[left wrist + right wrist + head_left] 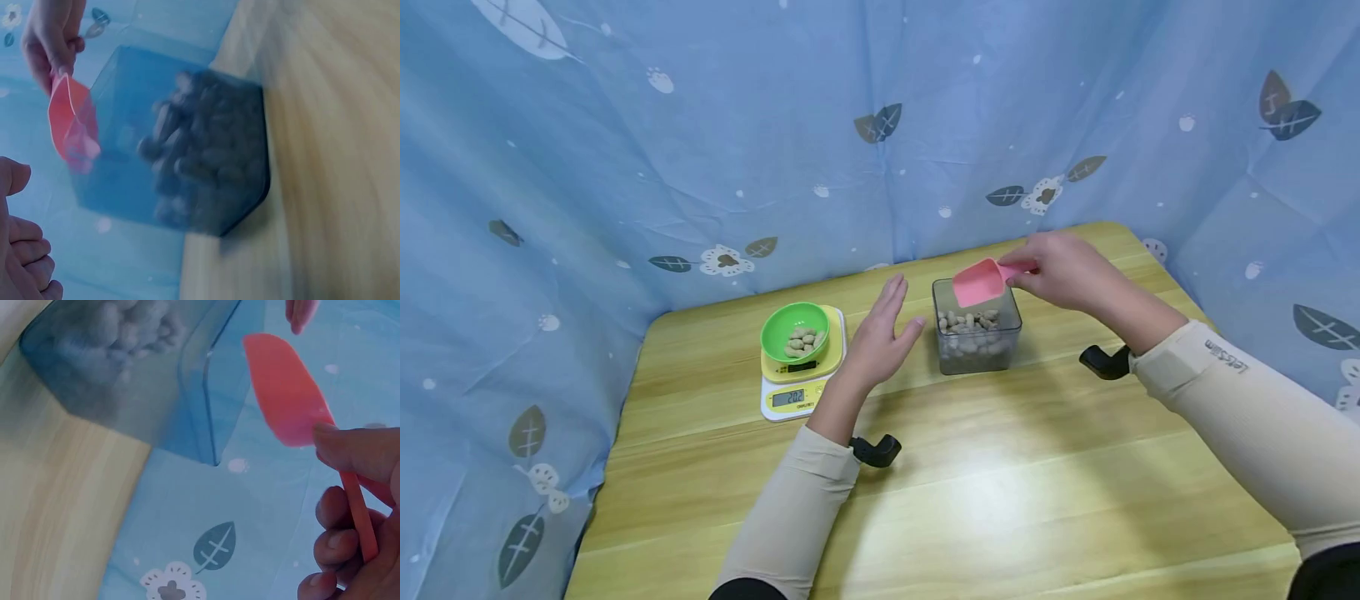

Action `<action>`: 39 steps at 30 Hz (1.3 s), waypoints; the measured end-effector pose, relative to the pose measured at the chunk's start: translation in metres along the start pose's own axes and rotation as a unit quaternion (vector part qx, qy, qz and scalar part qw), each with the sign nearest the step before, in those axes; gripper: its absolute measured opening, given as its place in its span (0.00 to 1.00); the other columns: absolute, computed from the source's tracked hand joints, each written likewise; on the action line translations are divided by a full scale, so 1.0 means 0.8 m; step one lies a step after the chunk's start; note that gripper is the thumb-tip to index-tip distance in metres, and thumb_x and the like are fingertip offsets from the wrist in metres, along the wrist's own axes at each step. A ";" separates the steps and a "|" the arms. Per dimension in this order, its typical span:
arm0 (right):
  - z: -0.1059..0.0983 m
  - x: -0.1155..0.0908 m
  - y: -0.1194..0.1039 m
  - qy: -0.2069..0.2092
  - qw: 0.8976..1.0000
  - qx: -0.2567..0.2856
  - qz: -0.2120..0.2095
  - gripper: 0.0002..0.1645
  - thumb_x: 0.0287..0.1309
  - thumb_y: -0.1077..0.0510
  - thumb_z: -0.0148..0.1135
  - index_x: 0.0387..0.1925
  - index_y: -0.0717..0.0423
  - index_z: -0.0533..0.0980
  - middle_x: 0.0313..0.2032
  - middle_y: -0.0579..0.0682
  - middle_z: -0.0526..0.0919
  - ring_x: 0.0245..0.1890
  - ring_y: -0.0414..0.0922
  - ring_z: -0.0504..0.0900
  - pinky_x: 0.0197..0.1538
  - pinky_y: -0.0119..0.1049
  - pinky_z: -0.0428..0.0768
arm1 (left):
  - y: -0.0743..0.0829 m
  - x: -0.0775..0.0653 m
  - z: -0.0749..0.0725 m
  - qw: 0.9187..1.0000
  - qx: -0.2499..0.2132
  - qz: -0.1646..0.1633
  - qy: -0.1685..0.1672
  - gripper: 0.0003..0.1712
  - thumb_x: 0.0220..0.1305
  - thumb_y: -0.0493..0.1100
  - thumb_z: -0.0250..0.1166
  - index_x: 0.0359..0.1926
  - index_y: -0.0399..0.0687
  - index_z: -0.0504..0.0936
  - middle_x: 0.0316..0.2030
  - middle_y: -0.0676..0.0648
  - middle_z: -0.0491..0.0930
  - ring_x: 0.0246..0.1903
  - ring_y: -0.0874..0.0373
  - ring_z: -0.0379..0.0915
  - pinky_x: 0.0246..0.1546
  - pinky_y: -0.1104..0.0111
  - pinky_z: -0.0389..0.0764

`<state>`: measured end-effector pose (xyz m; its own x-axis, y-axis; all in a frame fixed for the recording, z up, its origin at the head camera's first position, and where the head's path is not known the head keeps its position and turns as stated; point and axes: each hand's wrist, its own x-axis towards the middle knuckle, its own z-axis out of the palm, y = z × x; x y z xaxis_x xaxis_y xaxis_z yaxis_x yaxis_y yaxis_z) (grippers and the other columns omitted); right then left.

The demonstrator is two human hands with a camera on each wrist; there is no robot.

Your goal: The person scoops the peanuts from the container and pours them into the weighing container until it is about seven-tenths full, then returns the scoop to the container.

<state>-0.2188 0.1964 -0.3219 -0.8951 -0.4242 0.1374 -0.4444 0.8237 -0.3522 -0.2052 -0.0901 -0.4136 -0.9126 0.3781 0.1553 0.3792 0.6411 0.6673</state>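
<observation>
My right hand (1060, 271) grips the handle of a pink scoop (979, 283), thumb laid along it in the right wrist view. The scoop hangs over the rim of a clear grey plastic box (973, 360) that holds a heap of peanuts (966, 323). No peanuts show in the scoop's bowl. Left of the box my left hand (880, 342) is raised with fingers extended, holding nothing. Beyond it a green bowl (775, 329) with several peanuts (803, 342) sits on a yellow and white kitchen scale (833, 358), whose display reads about 202.
The wooden table (970, 492) ends at a blue curtain (820, 150) with a leaf print, close behind the box and scale. A black camera mount (877, 451) juts from my left wrist, another mount (1105, 362) from the right.
</observation>
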 end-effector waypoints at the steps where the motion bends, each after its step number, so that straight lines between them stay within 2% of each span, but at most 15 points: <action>1: 0.003 0.001 0.002 0.000 1.000 -0.011 -0.009 0.16 0.59 0.62 0.66 0.49 0.56 0.85 0.35 0.54 0.84 0.29 0.48 0.74 0.32 0.41 0.72 | 0.002 0.002 0.004 1.000 0.000 0.001 -0.008 0.40 0.74 0.59 0.48 0.79 0.54 0.45 0.78 0.59 0.38 0.77 0.62 0.33 0.76 0.58 0.47; 6: 0.016 0.003 0.006 0.005 0.996 -0.068 -0.049 0.14 0.55 0.64 0.69 0.44 0.54 0.87 0.29 0.50 0.81 0.27 0.46 0.73 0.31 0.40 0.72 | 0.007 0.011 0.022 1.000 -0.005 0.009 -0.029 0.41 0.73 0.60 0.49 0.79 0.55 0.45 0.78 0.61 0.37 0.77 0.63 0.33 0.76 0.57 0.49; 12: 0.030 0.007 0.006 0.033 0.985 -0.132 -0.101 0.11 0.49 0.63 0.74 0.38 0.50 0.88 0.24 0.49 0.75 0.24 0.46 0.70 0.27 0.40 0.71 | 0.011 0.018 0.035 0.999 -0.006 0.018 -0.034 0.41 0.73 0.59 0.50 0.79 0.55 0.46 0.77 0.64 0.35 0.77 0.65 0.32 0.75 0.57 0.50; 18: 0.038 0.012 -0.001 0.041 0.974 -0.183 -0.124 0.09 0.52 0.64 0.70 0.34 0.48 0.88 0.24 0.50 0.76 0.25 0.49 0.70 0.26 0.41 0.67 | 0.009 0.020 0.039 0.999 -0.005 0.023 -0.033 0.39 0.74 0.59 0.48 0.78 0.53 0.48 0.77 0.64 0.36 0.76 0.64 0.34 0.75 0.59 0.49; 22: 0.045 0.015 -0.004 0.014 0.961 -0.250 -0.118 0.10 0.53 0.64 0.69 0.34 0.46 0.87 0.28 0.51 0.79 0.29 0.51 0.71 0.27 0.41 0.65 | 0.009 0.021 0.040 0.999 -0.004 0.022 -0.033 0.39 0.74 0.59 0.48 0.79 0.57 0.46 0.77 0.66 0.35 0.76 0.64 0.36 0.75 0.58 0.51; 28: 0.060 0.025 -0.010 -0.041 0.937 -0.330 -0.106 0.11 0.47 0.67 0.72 0.29 0.48 0.84 0.32 0.51 0.82 0.33 0.52 0.74 0.33 0.44 0.71 | 0.007 0.019 0.044 0.999 0.008 0.015 -0.041 0.43 0.72 0.61 0.52 0.79 0.57 0.45 0.77 0.66 0.34 0.77 0.63 0.35 0.74 0.55 0.53; 33: 0.065 0.033 -0.011 -0.058 0.924 -0.347 -0.151 0.11 0.46 0.69 0.73 0.26 0.51 0.83 0.30 0.50 0.81 0.32 0.51 0.76 0.33 0.42 0.75 | 0.007 0.019 0.045 0.999 0.014 0.017 -0.041 0.44 0.71 0.64 0.51 0.79 0.57 0.44 0.77 0.65 0.34 0.77 0.64 0.33 0.75 0.57 0.52; 39: 0.059 0.034 -0.004 -0.070 0.918 -0.328 -0.209 0.10 0.46 0.71 0.72 0.30 0.55 0.85 0.30 0.49 0.80 0.30 0.48 0.72 0.31 0.38 0.69 | 0.008 0.019 0.044 0.999 0.025 0.015 -0.043 0.45 0.71 0.63 0.52 0.79 0.53 0.46 0.77 0.63 0.35 0.76 0.65 0.31 0.75 0.59 0.50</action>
<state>-0.2402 0.1645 -0.3610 -0.6476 -0.7619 -0.0026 -0.7158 0.6072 0.3449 -0.2113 -0.0566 -0.4323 -0.8850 0.4524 0.1103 0.4152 0.6597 0.6264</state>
